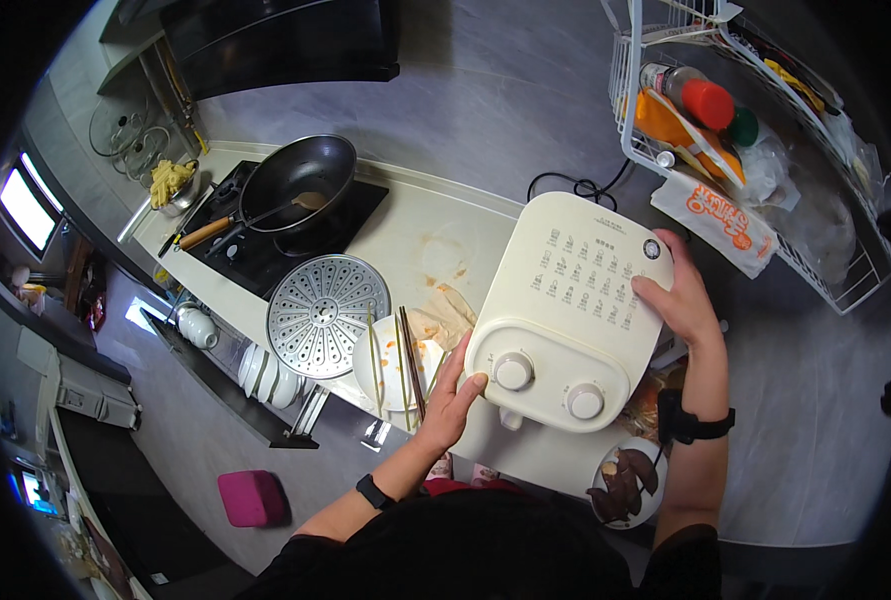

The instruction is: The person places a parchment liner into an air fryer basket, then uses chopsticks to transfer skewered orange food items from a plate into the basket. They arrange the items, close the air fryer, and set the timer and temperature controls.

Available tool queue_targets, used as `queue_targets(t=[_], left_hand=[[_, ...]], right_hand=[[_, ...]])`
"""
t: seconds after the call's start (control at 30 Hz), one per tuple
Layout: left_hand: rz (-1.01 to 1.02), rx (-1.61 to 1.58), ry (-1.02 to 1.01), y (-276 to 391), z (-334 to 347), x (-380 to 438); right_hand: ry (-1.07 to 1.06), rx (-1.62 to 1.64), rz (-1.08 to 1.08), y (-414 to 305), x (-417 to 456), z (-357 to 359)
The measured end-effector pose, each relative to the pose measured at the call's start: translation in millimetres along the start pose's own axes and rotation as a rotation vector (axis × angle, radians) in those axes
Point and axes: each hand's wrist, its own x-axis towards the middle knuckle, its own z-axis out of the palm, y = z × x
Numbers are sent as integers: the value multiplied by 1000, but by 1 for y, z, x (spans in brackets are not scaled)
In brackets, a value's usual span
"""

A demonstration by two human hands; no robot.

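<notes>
A cream air fryer (573,300) with two round dials on its front sits between my hands, its top covered in small printed icons. My left hand (445,409) grips its left front edge, thumb near the left dial. On the far right side, my right hand (678,292) clasps the edge with the thumb resting on top. Left of the appliance lies a white plate (389,375) with orange food bits, chopsticks (411,352) and green stalks across it. A crumpled stained paper (444,315) touches the plate. Whether the air fryer rests on the counter is hidden.
A wok (299,180) with a spatula stands on the gas hob (258,255). Beside it lies a perforated steamer tray (328,316). Purple sweet potatoes (625,484) fill a plate at lower right. A wire rack (629,112) hangs upper right; a drawer (228,390) of dishes stands open.
</notes>
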Motion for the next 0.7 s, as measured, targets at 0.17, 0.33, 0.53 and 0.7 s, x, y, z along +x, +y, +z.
queue_targets(t=[0.17,0.33,0.53,0.7], left_hand=[[-5,-2,-2,0,0,0],[-15,-6,5,-2,0,-1],[-17,-28,6,1,2,-1],[-23,-51,-3,-3,0,-1]], right_hand=[[5,-12,2,0,0,-1],[3,-7,-2,2,0,1],[8,-32,1,5,1,0],[0,8,16,3,1,1]])
